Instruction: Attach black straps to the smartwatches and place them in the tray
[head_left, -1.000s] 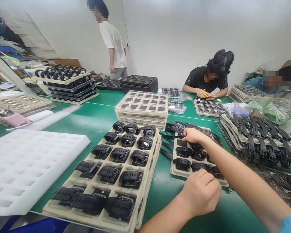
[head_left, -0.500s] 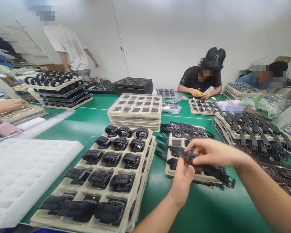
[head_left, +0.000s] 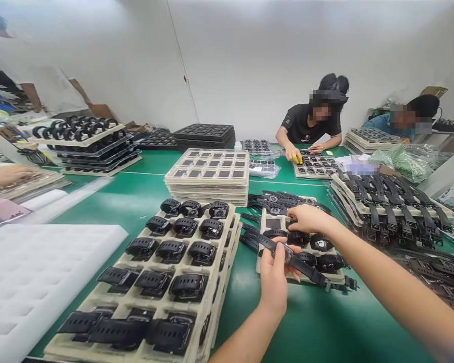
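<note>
A black watch (head_left: 288, 255) with its strap stretched out lies across my left hand (head_left: 275, 275), whose fingers are closed round it. My right hand (head_left: 308, 218) reaches over a beige tray (head_left: 263, 262) of black watches, its fingertips down among the compartments; whatever they touch is hidden. Several watches in that tray have looped straps, while others at its back lie flat with straps hanging over the edge. Left of my hands stands a stack of beige trays (head_left: 212, 297), its top one filled with rows of looped black watches (head_left: 189, 286).
White foam sheet (head_left: 53, 282) at the left; stacked beige trays (head_left: 208, 189) and black trays (head_left: 204, 138) behind. Flat-strapped watches (head_left: 395, 201) lie on trays at the right. Two people (head_left: 310, 123) (head_left: 412, 118) sit across the table; another person's hand (head_left: 9, 175) is at far left.
My right hand has let go of the watch and moved up and back over the tray. The watch now lies in my left hand alone. The seated person's yellow-tipped hand has moved left.
</note>
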A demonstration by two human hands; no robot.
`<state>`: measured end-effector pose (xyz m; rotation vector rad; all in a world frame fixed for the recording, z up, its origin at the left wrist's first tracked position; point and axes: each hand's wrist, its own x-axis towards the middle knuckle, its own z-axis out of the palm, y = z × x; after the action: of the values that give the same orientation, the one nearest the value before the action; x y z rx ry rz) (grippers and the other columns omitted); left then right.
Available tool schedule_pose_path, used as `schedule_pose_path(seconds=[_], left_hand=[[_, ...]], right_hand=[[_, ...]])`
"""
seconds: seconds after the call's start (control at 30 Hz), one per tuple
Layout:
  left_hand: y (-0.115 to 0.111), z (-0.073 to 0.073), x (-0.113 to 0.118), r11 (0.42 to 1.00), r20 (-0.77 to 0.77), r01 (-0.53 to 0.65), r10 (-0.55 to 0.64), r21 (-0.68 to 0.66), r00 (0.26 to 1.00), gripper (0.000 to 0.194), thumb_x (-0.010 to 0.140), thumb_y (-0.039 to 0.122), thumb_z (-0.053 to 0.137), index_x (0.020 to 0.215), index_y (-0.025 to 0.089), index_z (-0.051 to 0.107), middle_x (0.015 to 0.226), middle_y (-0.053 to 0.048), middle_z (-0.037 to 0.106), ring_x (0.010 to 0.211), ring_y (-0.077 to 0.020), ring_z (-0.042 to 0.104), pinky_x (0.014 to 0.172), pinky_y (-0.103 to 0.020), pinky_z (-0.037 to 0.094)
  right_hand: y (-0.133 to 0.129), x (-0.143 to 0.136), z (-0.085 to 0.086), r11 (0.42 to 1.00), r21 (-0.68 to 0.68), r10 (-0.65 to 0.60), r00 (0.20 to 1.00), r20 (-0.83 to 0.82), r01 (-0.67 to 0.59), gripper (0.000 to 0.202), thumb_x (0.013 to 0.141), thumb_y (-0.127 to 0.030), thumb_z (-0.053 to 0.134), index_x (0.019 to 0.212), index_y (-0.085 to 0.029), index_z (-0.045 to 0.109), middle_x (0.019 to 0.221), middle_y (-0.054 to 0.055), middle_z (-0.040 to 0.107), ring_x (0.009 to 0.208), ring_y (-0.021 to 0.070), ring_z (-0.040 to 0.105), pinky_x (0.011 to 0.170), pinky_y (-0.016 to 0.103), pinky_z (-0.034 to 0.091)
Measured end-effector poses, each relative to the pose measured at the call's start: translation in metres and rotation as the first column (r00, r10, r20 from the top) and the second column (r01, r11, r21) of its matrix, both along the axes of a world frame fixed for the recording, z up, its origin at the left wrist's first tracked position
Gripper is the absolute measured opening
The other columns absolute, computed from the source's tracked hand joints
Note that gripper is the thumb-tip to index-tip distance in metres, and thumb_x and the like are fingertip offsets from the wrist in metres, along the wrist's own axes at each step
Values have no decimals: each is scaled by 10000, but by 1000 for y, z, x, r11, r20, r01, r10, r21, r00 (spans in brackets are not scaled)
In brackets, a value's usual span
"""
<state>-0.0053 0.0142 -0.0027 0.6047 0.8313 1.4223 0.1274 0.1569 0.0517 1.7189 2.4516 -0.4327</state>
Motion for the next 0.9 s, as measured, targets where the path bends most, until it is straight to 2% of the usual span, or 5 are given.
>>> schedule_pose_path(seconds=[0.33, 0.57, 0.73, 0.83, 0.9], left_hand=[[-2, 0, -1, 1000, -39, 2, -2, -5, 999, 495, 854, 602, 692, 1067, 164, 605, 819, -48, 723, 531, -92, 534, 492, -202, 434], [-1, -3, 0, 999, -61, 36, -36, -4, 997, 479, 865, 607, 675, 1063, 176, 605, 837, -43, 717, 556, -97, 537, 500, -201, 429], [-2, -6, 0, 998, -98, 64, -62, 17, 993, 456, 888, 588, 656, 1069, 171, 625, 846, -65, 731, 607, -124, 576, 509, -207, 438], [-3, -6, -1, 994, -99, 101, -96, 50, 990, 438, 913, 574, 630, 1085, 171, 636, 879, -78, 741, 664, -151, 619, 532, -221, 458], [-2, -6, -1, 992, -90, 106, -99, 74, 991, 441, 918, 571, 630, 1110, 174, 648, 956, -93, 748, 755, -178, 657, 575, -235, 492]], right_hand=[[16, 5, -2, 994, -88, 54, 997, -53, -58, 250, 1027, -343, 605, 1211, -183, 659, 1164, 80, 698, 994, 221, 689, 906, 427, 566], [29, 17, -7, 984, -127, 110, 989, -95, -122, 204, 1028, -345, 605, 1105, -186, 707, 1181, 76, 705, 1049, 225, 678, 958, 440, 543], [33, 5, -8, 994, -50, 90, 992, -90, -95, 194, 1001, -351, 636, 1070, -193, 723, 1146, 85, 716, 1029, 231, 678, 953, 437, 537], [22, 4, 6, 997, 67, 38, 990, -134, -29, 188, 950, -265, 649, 1094, -218, 761, 1188, 126, 708, 1139, 305, 637, 992, 432, 489], [-3, 9, 21, 988, 150, -1, 982, -187, 30, 275, 977, -259, 554, 1167, -210, 747, 1244, 152, 683, 1204, 345, 593, 994, 429, 466]])
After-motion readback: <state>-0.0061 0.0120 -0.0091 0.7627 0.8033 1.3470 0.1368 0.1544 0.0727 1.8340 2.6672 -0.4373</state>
